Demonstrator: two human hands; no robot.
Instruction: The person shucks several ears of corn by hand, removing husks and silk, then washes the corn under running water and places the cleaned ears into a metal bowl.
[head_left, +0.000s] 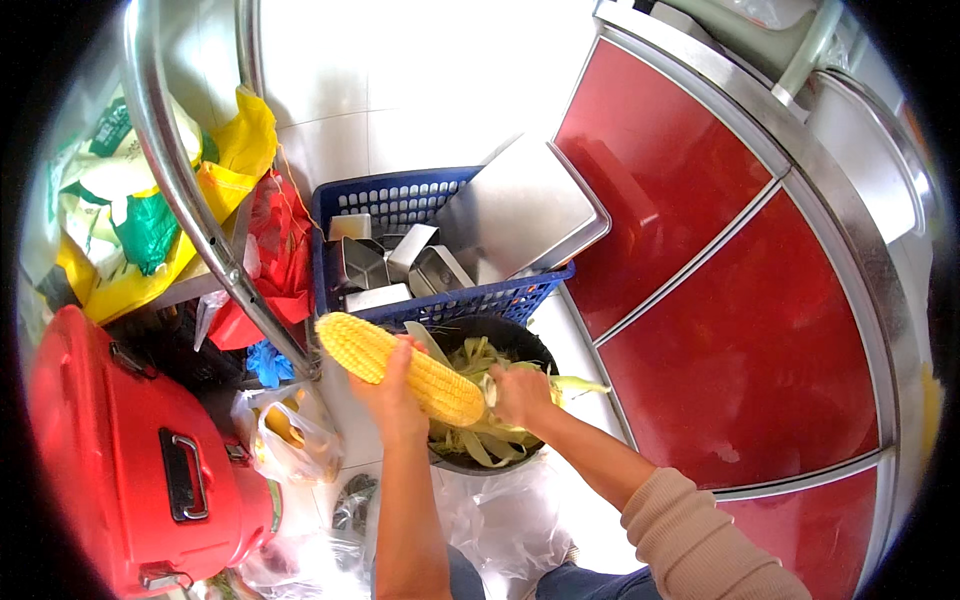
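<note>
A bare yellow ear of corn (442, 386) lies slantwise across the picture's middle, its kernels showing. Around its middle, my left hand (394, 390) is closed, the tip of the ear pointing to the upper left. At the ear's stem end, my right hand (519, 394) grips the pale stalk with some husk. Under both hands stands a dark round bin (536, 345) holding loose green corn husks (480, 360) and silk. One husk leaf sticks out to the right past my right wrist.
Beyond the bin is a blue plastic basket (487, 296) with metal containers and trays. Red cabinet doors (750, 352) line the right. At left are a red lidded container (142, 450), a steel tube frame (187, 180) and a plastic bag (289, 442). Clear plastic sheeting (502, 510) lies near my legs.
</note>
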